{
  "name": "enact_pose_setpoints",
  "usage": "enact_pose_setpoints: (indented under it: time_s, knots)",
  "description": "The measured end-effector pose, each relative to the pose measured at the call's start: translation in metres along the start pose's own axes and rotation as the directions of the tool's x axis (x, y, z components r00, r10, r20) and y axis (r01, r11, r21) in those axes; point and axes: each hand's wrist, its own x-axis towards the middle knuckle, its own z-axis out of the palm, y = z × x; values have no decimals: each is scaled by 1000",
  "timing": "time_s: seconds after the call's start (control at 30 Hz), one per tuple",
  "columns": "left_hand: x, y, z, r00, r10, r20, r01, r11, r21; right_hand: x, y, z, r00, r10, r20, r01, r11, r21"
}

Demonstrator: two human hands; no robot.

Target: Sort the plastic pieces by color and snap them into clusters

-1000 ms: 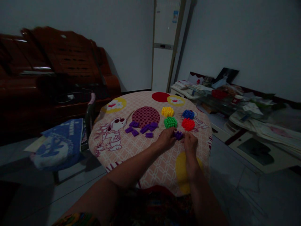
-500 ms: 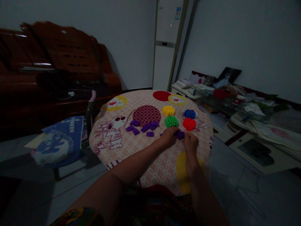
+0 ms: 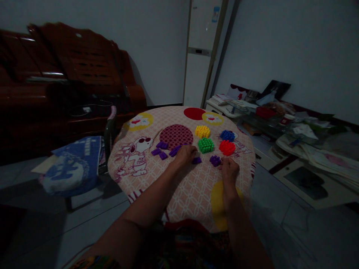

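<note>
A small cluster of joined purple building blocks (image 3: 215, 160) sits on the tablecloth. My right hand (image 3: 230, 170) is closed, with thumb and fingertips at the cluster's right edge. To the left, my left hand (image 3: 186, 155) reaches over loose purple blocks, fingers bent downward and partly hidden, so whether it grips one is unclear. One purple block (image 3: 196, 160) lies just right of that hand; several more purple blocks (image 3: 162, 154) lie to its left. Beyond my hands stand block clusters in green (image 3: 205, 145), yellow (image 3: 202, 131), red (image 3: 227, 148) and blue (image 3: 227, 135).
A patterned cloth covers the round table (image 3: 151, 201). A chair with a blue cloth (image 3: 75, 164) stands at the left, before a wooden sofa (image 3: 92, 63). On the right is a cluttered low cabinet (image 3: 263, 112); a tall white appliance (image 3: 198, 74) stands behind.
My left hand has moved left, off the purple cluster and over the loose purple blocks. My right hand stays beside the cluster. The view has shifted slightly.
</note>
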Motion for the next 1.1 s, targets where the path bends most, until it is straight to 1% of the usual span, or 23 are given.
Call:
enact_pose_setpoints:
  time_s: [0.1,0.13,0.2,0.23,0.37,0.47,0.53,0.6,0.67,0.77,0.9,1.0,1.1]
  knots:
    - [-4,2,-2,989,4,150,-38,973,227,0,1,1,1000,-3,5,3,1000,2]
    - [-6,3,-2,983,-2,184,-48,962,268,0,2,1,1000,-9,4,9,1000,-3]
    - [-8,6,0,975,-4,224,-71,944,324,1,2,1,1000,-23,-2,23,1000,-21]
    - [-9,7,1,975,8,224,-85,938,335,1,2,1,1000,-28,-5,28,999,-30]
    - [-11,10,11,985,79,153,-117,959,259,0,0,0,1000,-11,-5,11,1000,-19]
    - [-12,13,23,985,103,142,-128,975,182,-1,-3,0,1000,-7,-3,7,1000,3]
    - [-13,18,30,989,68,130,-85,988,125,-1,-5,-1,1000,-12,-1,12,1000,3]
    - [-13,25,35,992,1,128,-11,997,78,-1,-5,-1,1000,-18,2,18,1000,-7]
    - [-13,31,38,991,-59,124,53,997,53,-1,-5,-1,1000,-25,4,25,999,-19]
    - [-13,35,41,986,-110,125,108,994,24,0,-5,-1,999,-39,3,39,999,-25]
    - [-16,35,47,977,-142,160,156,985,-80,0,-5,0,1000,-21,0,21,1000,-16]
    - [-22,36,52,979,-142,146,164,975,-148,1,-5,0,1000,-22,-3,22,999,-34]
    - [-25,37,56,983,-142,119,159,975,-155,1,-4,-1,999,-40,-3,39,997,-59]
